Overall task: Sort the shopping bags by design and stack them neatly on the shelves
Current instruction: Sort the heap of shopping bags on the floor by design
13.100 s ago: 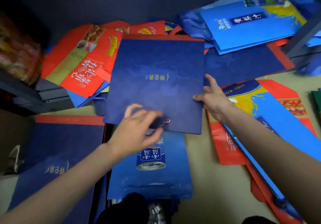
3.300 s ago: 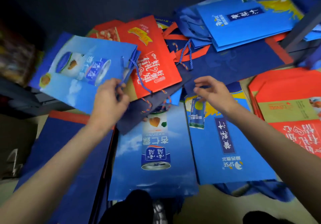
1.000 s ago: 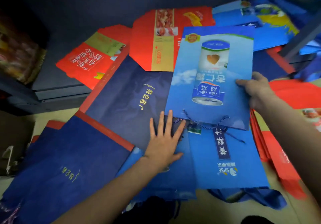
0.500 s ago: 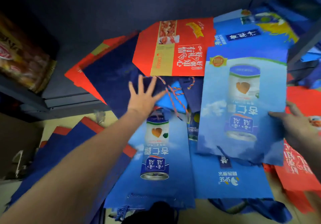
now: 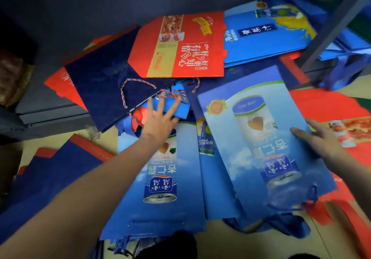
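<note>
My right hand [image 5: 319,140] holds the right edge of a light blue bag printed with a can [image 5: 259,144], lifted and tilted over the pile. Flat on the floor beside it lies a matching can bag [image 5: 162,178]. My left hand [image 5: 160,122] reaches out with fingers spread, its fingertips on a small blue bag and twisted cord handles [image 5: 174,106] at the edge of a dark navy bag [image 5: 108,92]. A red bag with white characters [image 5: 180,47] rests on the low shelf. Behind it is a bright blue bag with a yellow splash [image 5: 265,37].
The grey shelf edge [image 5: 50,112] runs along the left, and a grey upright post [image 5: 329,29] stands at the right. Navy bags with red trim [image 5: 50,170] are stacked at lower left. Red bags [image 5: 341,114] lie at the right. Beige floor [image 5: 241,242] shows near my feet.
My left hand has dropped from the navy bag toward the cords and small blue bag. My right hand has lowered the can bag and tilted it further to the right.
</note>
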